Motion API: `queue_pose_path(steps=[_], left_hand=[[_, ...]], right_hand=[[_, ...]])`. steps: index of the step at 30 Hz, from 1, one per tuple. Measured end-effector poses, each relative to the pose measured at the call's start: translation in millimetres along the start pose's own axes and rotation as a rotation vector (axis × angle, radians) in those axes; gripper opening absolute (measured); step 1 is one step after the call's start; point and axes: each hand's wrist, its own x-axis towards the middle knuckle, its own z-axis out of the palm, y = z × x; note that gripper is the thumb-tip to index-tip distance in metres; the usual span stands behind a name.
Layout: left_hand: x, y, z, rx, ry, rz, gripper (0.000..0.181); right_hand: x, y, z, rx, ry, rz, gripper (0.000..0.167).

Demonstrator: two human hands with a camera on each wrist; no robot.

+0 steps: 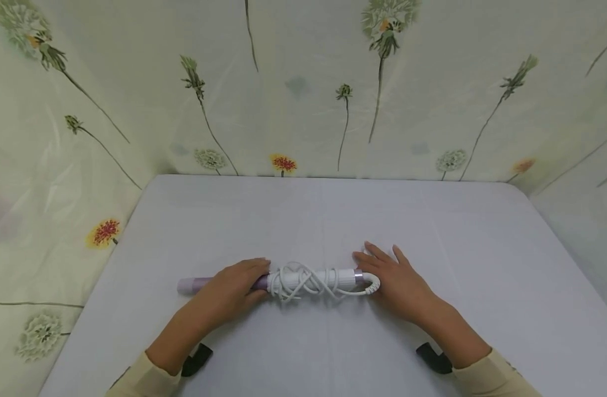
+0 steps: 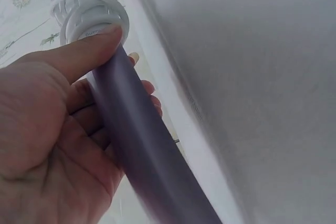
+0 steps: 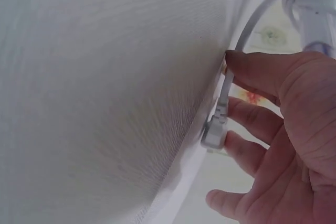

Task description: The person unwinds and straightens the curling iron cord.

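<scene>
A wand lies across the front of the table, with a purple barrel point(image 1: 202, 284) point(image 2: 142, 129) on the left and a white handle point(image 1: 345, 277). White cord point(image 1: 303, 280) point(image 2: 86, 1) is wound in loose loops round the handle. My left hand point(image 1: 231, 289) point(image 2: 58, 129) grips the barrel beside the handle, thumb on top and fingers round the far side. At the handle's right end, my right hand point(image 1: 399, 286) point(image 3: 283, 129) pinches the cord's free end point(image 3: 244, 38) between thumb and index finger. Two other fingers touch its white plug point(image 3: 214, 132).
The white-covered table point(image 1: 303, 220) runs back to a wall covering point(image 1: 303, 110) printed with dandelions and flowers. Dark straps with pale sleeves show at the left wrist point(image 1: 196, 360) and right wrist point(image 1: 434, 358).
</scene>
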Motion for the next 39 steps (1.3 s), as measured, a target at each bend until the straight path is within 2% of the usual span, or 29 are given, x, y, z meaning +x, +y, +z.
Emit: queue_pose_path(steps=[3, 6, 9, 13, 22, 30, 39], left_hand=[[1.0, 0.3, -2.7, 0.008, 0.009, 0.001, 0.051], [1.4, 0.7, -5.1, 0.012, 0.013, -0.004, 0.05], [0.8, 1.0, -7.0, 0.013, 0.019, -0.017, 0.051], [-0.5, 1.3, -8.6, 0.013, 0.029, -0.033, 0.051], [-2.4, 1.9, -11.4, 0.014, 0.064, -0.024, 0.05], [-5.9, 4.0, -12.3, -0.004, 0.115, 0.012, 0.046], [-10.7, 7.7, -14.3, 0.0, 0.114, 0.016, 0.047]], right_hand=[[-1.7, -0.2, -0.7, 0.012, 0.005, -0.003, 0.055], [-4.7, -0.8, -0.9, 0.002, 0.005, -0.028, 0.052], [-10.2, -1.2, -0.6, -0.018, 0.014, -0.063, 0.032], [-21.3, -2.8, -2.5, -0.008, 0.029, -0.067, 0.012], [-47.2, -16.2, -23.1, 0.064, 0.078, -0.051, 0.017], [-56.0, -26.8, -47.1, 0.16, 0.128, 0.081, 0.016], [-60.6, -23.1, -62.0, 0.169, 0.27, 0.074, 0.02]])
